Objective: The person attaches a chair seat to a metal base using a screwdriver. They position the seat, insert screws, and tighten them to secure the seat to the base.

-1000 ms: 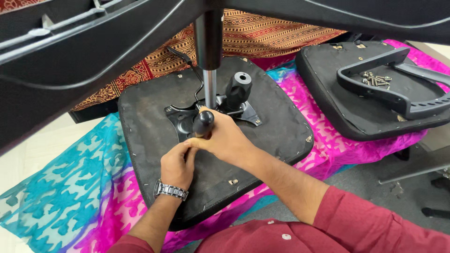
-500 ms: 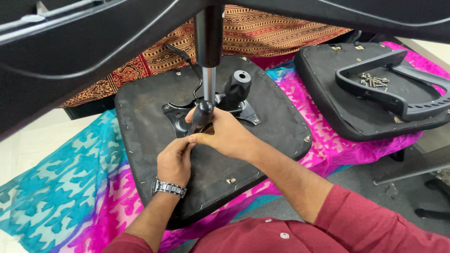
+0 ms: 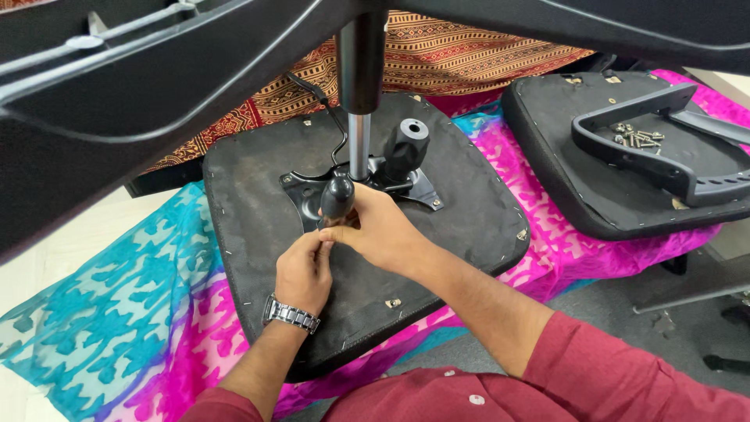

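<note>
The upturned seat pan (image 3: 437, 234) at centre frame is dull black, its metal plate (image 3: 301, 195) black, the handle knob (image 3: 337, 195) glossy black. Beneath lies a cloth (image 3: 117, 312) patterned turquoise at lower left and magenta-pink toward the right. At the top a fabric (image 3: 469, 55) shows maroon and orange woven stripes. The sleeve (image 3: 625, 375) is dark red, the wristwatch (image 3: 291, 314) silver
</note>
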